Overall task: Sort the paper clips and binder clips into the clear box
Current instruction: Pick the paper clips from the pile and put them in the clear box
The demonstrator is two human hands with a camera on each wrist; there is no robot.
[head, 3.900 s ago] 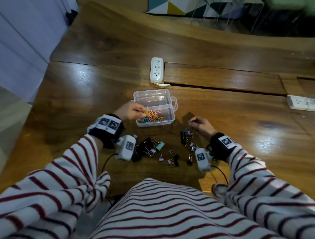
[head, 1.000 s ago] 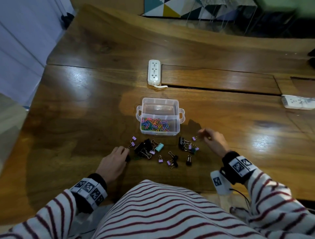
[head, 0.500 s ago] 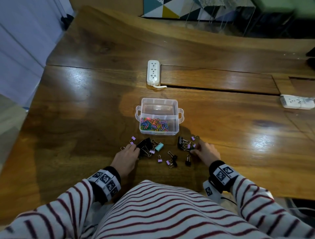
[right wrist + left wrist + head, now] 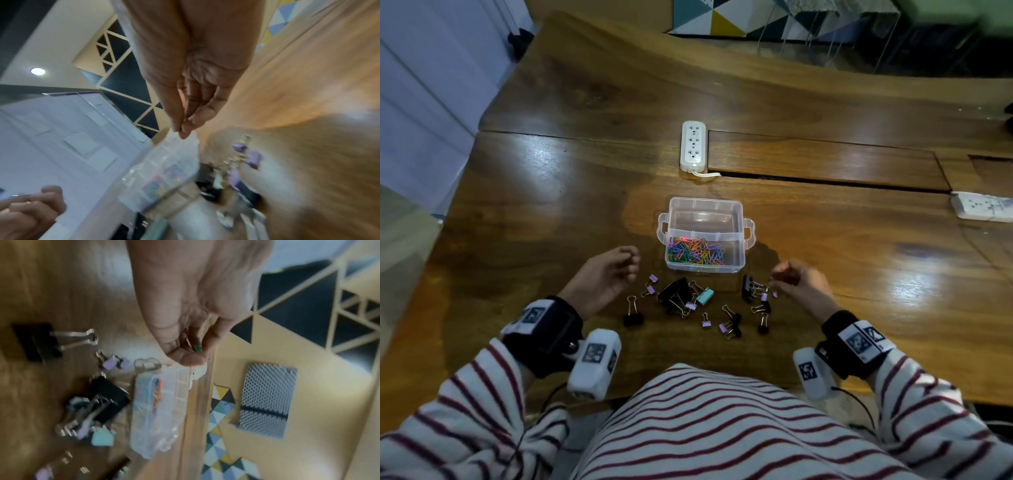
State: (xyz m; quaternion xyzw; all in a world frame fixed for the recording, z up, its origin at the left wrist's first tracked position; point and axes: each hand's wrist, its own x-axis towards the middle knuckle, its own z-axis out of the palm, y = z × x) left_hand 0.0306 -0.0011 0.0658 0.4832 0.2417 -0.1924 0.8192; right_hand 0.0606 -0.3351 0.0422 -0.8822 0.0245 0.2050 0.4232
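The clear box (image 4: pixel 705 202) stands mid-table, coloured paper clips (image 4: pixel 695 253) filling its near compartment, the far one bare. Several binder clips lie in front of it: a large black one (image 4: pixel 674 291), a teal one (image 4: pixel 704 296), small purple ones (image 4: pixel 652 278). My left hand (image 4: pixel 619 267) hovers left of the box; in the left wrist view its fingertips (image 4: pixel 195 352) pinch a small green paper clip (image 4: pixel 197 348). My right hand (image 4: pixel 784 275) hovers right of the box over a black clip cluster (image 4: pixel 751 289). Its thumb and fingertips (image 4: pixel 183 128) press together; nothing shows between them.
A white power strip (image 4: pixel 692 145) lies behind the box, a second one (image 4: pixel 983 210) at the far right. A lone black binder clip (image 4: pixel 633 320) sits near my left wrist. The table's near edge runs just in front of my body.
Both hands have lifted off the binder clip pile. The left moved forward toward the box's left side, uncovering a black clip; the right rose and shifted right with fingertips pinched.
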